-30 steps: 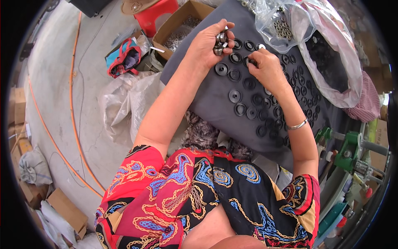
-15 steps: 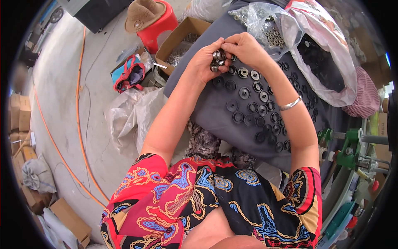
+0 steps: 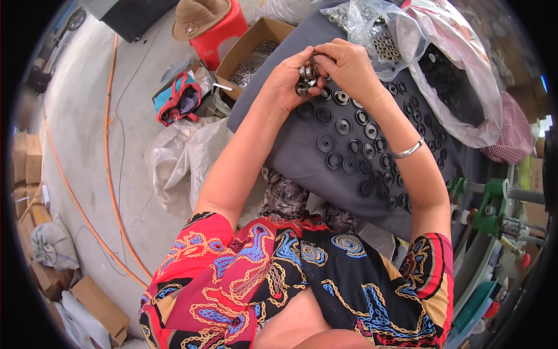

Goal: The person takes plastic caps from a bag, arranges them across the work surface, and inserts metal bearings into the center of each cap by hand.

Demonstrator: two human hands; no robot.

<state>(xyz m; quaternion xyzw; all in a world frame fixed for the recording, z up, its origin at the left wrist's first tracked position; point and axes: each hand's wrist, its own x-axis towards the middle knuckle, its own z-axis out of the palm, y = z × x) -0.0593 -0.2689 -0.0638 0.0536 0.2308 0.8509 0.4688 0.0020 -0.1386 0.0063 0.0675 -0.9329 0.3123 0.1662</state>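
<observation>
Cupped in my left hand is a handful of small shiny metal ring bearings, held by curled fingers. My right hand meets it at the fingertips, thumb and fingers pinched on what looks like one bearing at the top of the handful, mostly hidden by the fingers. Both hands are above the far left part of a grey cloth surface. Below and to the right of them, many black round wheel-like discs lie spread in rough rows. A disc near my right wrist shows a bright metal ring at its centre.
A clear plastic bag of bearings and a white sack of black parts lie at the far right. Left of the cloth are a cardboard box, a red stool with a hat, and plastic sheeting. A green clamp-like machine stands at right.
My right hand has risen slightly, its fingertips moving to the upper edge of the bearings. My left hand keeps its handful almost in place. The whole view has shifted a little.
</observation>
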